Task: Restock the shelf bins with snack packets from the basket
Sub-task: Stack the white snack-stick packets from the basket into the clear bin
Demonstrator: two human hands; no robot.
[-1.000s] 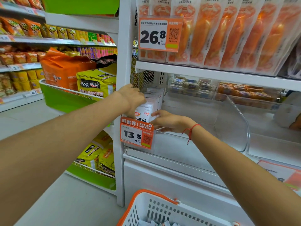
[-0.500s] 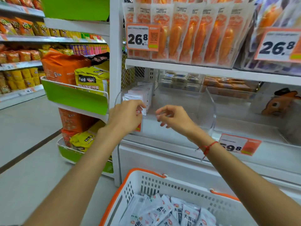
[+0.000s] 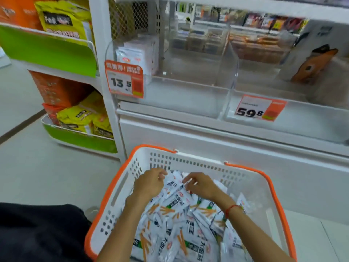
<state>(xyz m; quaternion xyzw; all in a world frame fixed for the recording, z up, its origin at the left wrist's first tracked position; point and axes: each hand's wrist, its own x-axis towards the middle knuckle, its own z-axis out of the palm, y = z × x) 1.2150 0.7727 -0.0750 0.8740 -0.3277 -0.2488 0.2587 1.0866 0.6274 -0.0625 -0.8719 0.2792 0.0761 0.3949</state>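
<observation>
While both hands reach into the basket (image 3: 120,188), left hand (image 3: 149,184) and right hand (image 3: 201,185) curl loosely over the snack packets (image 3: 175,203).

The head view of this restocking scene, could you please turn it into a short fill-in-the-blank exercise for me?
1. Both the left hand and the right hand reach into the ____.
2. The basket has a rim coloured ____.
3. The price tag on the bin with white packets reads ____.

Missing words: basket; orange; 13.5
</observation>
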